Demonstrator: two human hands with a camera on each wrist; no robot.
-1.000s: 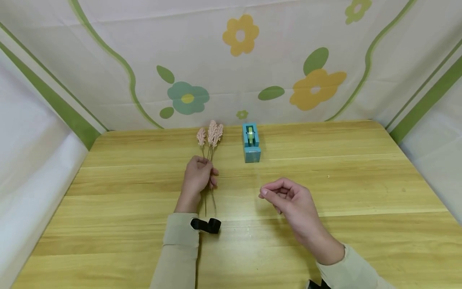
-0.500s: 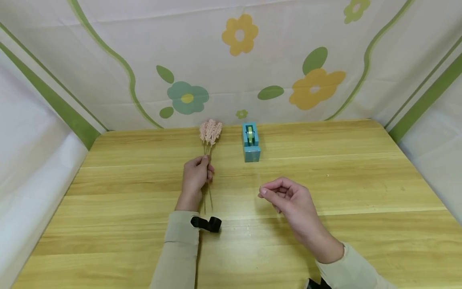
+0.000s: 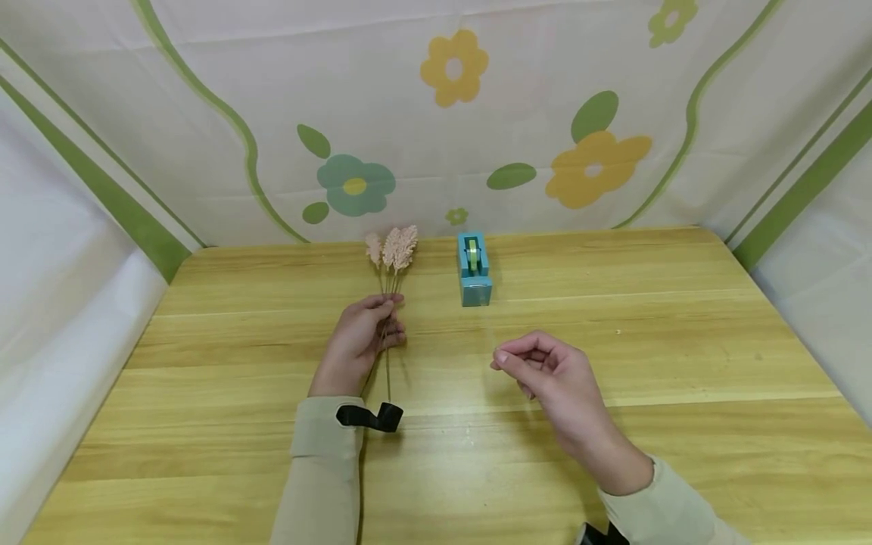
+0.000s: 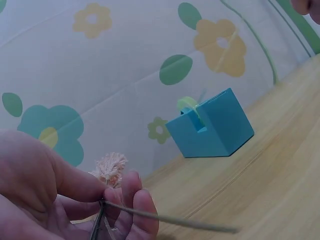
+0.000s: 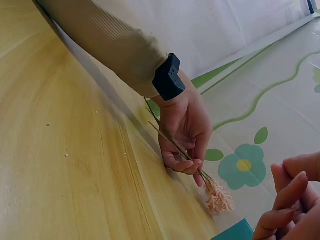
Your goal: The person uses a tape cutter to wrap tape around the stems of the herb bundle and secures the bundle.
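A pale wooden table (image 3: 681, 356) fills the space, its planks running side to side. Behind its far edge hangs a white cloth backdrop (image 3: 204, 68) printed with yellow and teal flowers, green leaves and curving green lines. Plain white sheets (image 3: 48, 303) close both ends.

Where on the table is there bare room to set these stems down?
The table is bare right of the tape dispenser, out to the right edge. It is also bare left of the left hand, and along the near edge between the sleeves. The middle is crowded: stems, dispenser and right hand sit close together.
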